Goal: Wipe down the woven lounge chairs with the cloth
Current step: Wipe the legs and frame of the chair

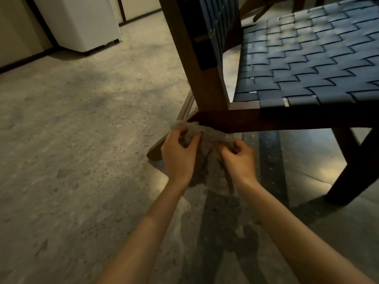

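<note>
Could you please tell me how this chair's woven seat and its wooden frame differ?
The woven seat is dark blue interlaced straps; the wooden frame is brown wood. The seat is one broad surface; the frame is narrow rails and legs. The cloth, held by the left hand and right hand, sits by the frame's corner, not on the seat. Both belong to one chair.

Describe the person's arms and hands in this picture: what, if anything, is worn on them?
Nothing worn shows. The left forearm and right forearm are bare down to the picture's lower edge, with no sleeve or cuff in view. The left hand and right hand have no gloves. Neither wrist shows a watch or bracelet, and no ring shows on the visible fingers.
</note>
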